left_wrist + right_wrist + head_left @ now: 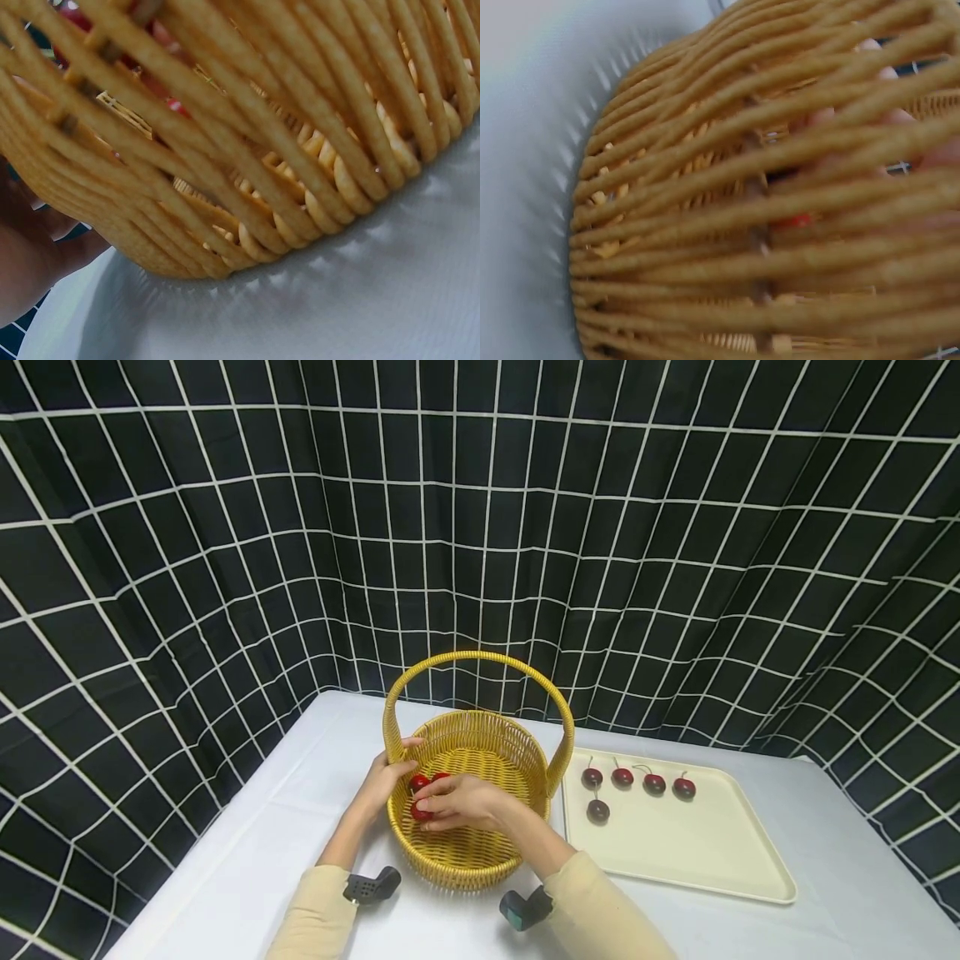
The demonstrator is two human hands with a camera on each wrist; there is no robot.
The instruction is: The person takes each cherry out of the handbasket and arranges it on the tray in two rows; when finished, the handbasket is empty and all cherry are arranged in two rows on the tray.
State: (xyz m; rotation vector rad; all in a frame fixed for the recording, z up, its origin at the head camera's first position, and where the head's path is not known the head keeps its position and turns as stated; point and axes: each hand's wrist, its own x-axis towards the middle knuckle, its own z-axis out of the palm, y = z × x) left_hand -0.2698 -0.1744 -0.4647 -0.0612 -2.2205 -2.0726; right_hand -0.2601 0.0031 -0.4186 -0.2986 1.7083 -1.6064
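A yellow woven basket [480,868] with a tall arched handle stands on the table. My left hand [378,783] grips its left rim beside the handle's foot; the left wrist view catches part of that hand [34,251] outside the weave. Inside the basket, my right hand [467,802] reaches in from the right and pinches a red cherry [422,812] near the left wall. Two more cherries lie close by, one red cherry [418,783] in plain sight and another cherry [441,776] partly behind the right fingers. In the right wrist view, the basket wall [705,202] mostly covers the hand.
Right of the basket lies a cream tray [675,852] bearing several dark red cherries with stems, among them a lower cherry [597,812]. A white cloth [300,777] covers the table. Behind it hangs a black curtain [465,527] with a white grid.
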